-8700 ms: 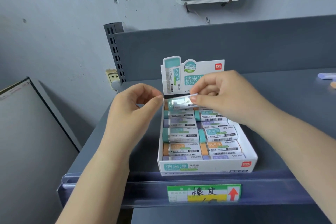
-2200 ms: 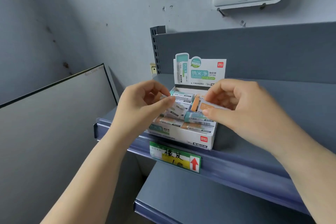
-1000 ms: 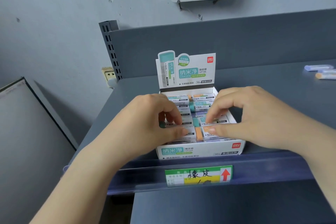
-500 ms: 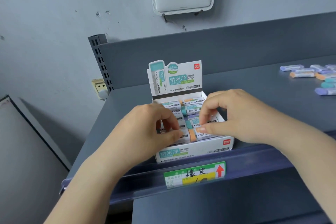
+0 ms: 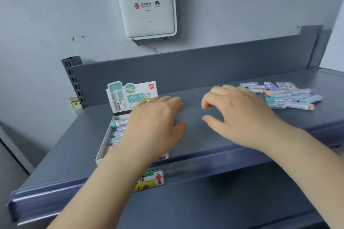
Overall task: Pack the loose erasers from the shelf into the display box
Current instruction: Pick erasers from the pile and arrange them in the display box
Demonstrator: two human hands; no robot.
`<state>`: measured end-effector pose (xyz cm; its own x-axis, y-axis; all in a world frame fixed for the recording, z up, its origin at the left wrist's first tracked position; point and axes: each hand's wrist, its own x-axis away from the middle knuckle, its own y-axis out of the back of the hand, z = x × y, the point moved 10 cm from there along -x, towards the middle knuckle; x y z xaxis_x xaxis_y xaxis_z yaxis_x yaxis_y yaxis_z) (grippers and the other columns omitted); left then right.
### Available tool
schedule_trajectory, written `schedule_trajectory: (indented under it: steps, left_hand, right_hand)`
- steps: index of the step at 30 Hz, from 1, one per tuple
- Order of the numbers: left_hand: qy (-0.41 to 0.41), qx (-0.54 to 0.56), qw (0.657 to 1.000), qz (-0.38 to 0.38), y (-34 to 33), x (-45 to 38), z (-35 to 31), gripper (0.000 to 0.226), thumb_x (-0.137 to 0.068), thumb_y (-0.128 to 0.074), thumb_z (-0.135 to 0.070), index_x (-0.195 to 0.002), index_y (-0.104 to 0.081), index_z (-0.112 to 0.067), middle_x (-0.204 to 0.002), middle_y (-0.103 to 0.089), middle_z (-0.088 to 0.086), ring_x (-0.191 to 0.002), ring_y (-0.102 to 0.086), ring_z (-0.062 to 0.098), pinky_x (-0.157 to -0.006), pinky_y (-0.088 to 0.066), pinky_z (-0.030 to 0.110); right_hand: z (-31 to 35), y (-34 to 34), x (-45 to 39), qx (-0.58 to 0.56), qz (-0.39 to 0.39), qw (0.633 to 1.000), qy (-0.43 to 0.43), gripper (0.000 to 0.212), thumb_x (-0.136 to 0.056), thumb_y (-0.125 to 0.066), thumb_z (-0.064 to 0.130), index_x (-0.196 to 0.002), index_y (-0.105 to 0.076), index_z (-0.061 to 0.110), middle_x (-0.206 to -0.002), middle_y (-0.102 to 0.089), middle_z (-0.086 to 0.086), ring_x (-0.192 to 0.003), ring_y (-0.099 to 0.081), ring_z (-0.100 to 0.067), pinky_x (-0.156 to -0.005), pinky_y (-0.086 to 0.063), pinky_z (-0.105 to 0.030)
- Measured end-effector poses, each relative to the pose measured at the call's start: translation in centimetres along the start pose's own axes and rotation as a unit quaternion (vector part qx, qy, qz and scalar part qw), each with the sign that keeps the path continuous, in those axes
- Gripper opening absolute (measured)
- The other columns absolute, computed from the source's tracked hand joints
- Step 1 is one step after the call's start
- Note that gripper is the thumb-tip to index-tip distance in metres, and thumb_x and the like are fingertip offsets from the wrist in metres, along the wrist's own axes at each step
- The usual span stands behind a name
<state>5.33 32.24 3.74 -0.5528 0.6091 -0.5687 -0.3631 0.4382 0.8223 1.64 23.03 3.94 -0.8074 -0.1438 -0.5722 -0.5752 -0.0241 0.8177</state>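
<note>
A white display box (image 5: 101, 151) with an upright printed flap stands on the grey shelf (image 5: 204, 135), with wrapped erasers (image 5: 119, 123) lined up inside. My left hand (image 5: 154, 126) hovers over the box's right half, fingers relaxed and empty, hiding most of the contents. To the right, above bare shelf, is my right hand (image 5: 236, 115), its fingers loosely curled around nothing. A pile of loose erasers (image 5: 286, 95) in teal, purple and orange lies at the shelf's back right, just beyond my right hand.
A clear price rail (image 5: 204, 167) with a green and yellow label (image 5: 150, 180) runs along the shelf's front edge. The grey back panel (image 5: 186, 69) rises behind. A white router (image 5: 147, 5) hangs on the wall. A lower shelf (image 5: 223, 204) sits below.
Both hands have let go of the erasers in the box and lifted off. My right hand has moved right toward the loose pile. The view has swung to the right.
</note>
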Motion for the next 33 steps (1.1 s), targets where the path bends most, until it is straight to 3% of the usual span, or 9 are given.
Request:
schedule_trajectory:
  steps: [2,5,9,12,14,18,29,33]
  left_hand:
    - [-0.029,-0.010,0.999,-0.009,-1.0,-1.2,-3.3,0.027,-0.088,-0.045,-0.042,-0.110,-0.050,-0.027,-0.105,-0.058,-0.010,-0.101,-0.053,0.016,-0.078,-0.034,0.028]
    - [-0.049,-0.025,0.998,-0.004,-3.5,-3.2,-7.7,0.028,-0.088,-0.047,-0.038,-0.111,-0.053,-0.022,-0.103,-0.060,-0.007,-0.098,-0.055,0.019,-0.079,-0.037,0.029]
    - [-0.068,-0.030,0.997,0.002,-6.3,-5.6,-13.5,0.020,-0.065,-0.057,-0.033,-0.075,-0.063,-0.016,-0.063,-0.062,-0.004,-0.058,-0.061,0.021,-0.051,-0.043,0.029]
    - [-0.075,-0.046,0.996,-0.004,-7.7,-7.1,-16.9,0.017,-0.058,-0.057,-0.034,-0.065,-0.061,-0.019,-0.055,-0.060,-0.006,-0.050,-0.059,0.018,-0.043,-0.043,0.028]
    - [-0.079,-0.029,0.996,0.002,-8.5,-7.8,-19.0,0.018,-0.064,-0.056,-0.032,-0.071,-0.063,-0.017,-0.063,-0.063,-0.005,-0.059,-0.062,0.021,-0.050,-0.045,0.029]
    - [-0.076,-0.022,0.997,0.028,-10.6,-9.4,-21.5,0.026,-0.087,-0.047,-0.034,-0.107,-0.055,-0.018,-0.108,-0.060,-0.004,-0.102,-0.054,0.021,-0.081,-0.039,0.030]
    - [-0.087,-0.027,0.995,0.045,-13.8,-14.5,-22.6,0.027,-0.089,-0.045,-0.038,-0.111,-0.052,-0.024,-0.110,-0.058,-0.007,-0.105,-0.052,0.017,-0.079,-0.037,0.026]
    - [-0.117,-0.038,0.990,0.073,-14.7,-16.9,-22.5,0.027,-0.088,-0.045,-0.039,-0.110,-0.052,-0.026,-0.111,-0.058,-0.009,-0.106,-0.052,0.016,-0.075,-0.036,0.025]
  right_hand:
    - [-2.4,0.5,1.6,0.033,0.027,0.999,-0.003,0.021,-0.090,-0.044,0.040,-0.106,-0.050,0.028,-0.097,-0.047,0.015,-0.090,-0.038,-0.010,-0.066,-0.020,-0.025]
    - [-6.3,1.5,4.2,0.065,0.048,0.997,-0.015,0.025,-0.091,-0.040,0.042,-0.110,-0.048,0.028,-0.109,-0.051,0.012,-0.104,-0.044,-0.014,-0.075,-0.023,-0.027]
    - [-11.4,2.2,7.4,0.098,0.080,0.992,-0.022,0.029,-0.091,-0.039,0.042,-0.113,-0.049,0.026,-0.114,-0.051,0.009,-0.110,-0.044,-0.015,-0.081,-0.027,-0.028]
    - [-15.1,3.1,9.6,0.097,0.082,0.992,-0.030,0.028,-0.090,-0.040,0.043,-0.111,-0.050,0.026,-0.113,-0.052,0.010,-0.110,-0.045,-0.015,-0.082,-0.029,-0.028]
    - [-17.2,3.7,10.8,0.089,0.081,0.992,-0.039,0.026,-0.090,-0.041,0.044,-0.109,-0.049,0.028,-0.111,-0.052,0.012,-0.107,-0.045,-0.013,-0.083,-0.031,-0.028]
    - [-21.0,4.7,12.4,0.070,0.080,0.993,-0.057,0.026,-0.089,-0.043,0.044,-0.110,-0.051,0.030,-0.112,-0.052,0.015,-0.106,-0.045,-0.011,-0.077,-0.030,-0.027]
    - [-28.8,3.2,11.7,0.003,0.083,0.992,-0.096,0.020,-0.087,-0.050,0.041,-0.102,-0.054,0.029,-0.102,-0.054,0.015,-0.098,-0.051,-0.010,-0.074,-0.036,-0.027]
    - [-31.2,1.9,9.5,-0.017,0.093,0.991,-0.093,0.016,-0.086,-0.052,0.039,-0.098,-0.055,0.030,-0.096,-0.052,0.017,-0.088,-0.047,-0.005,-0.069,-0.031,-0.025]
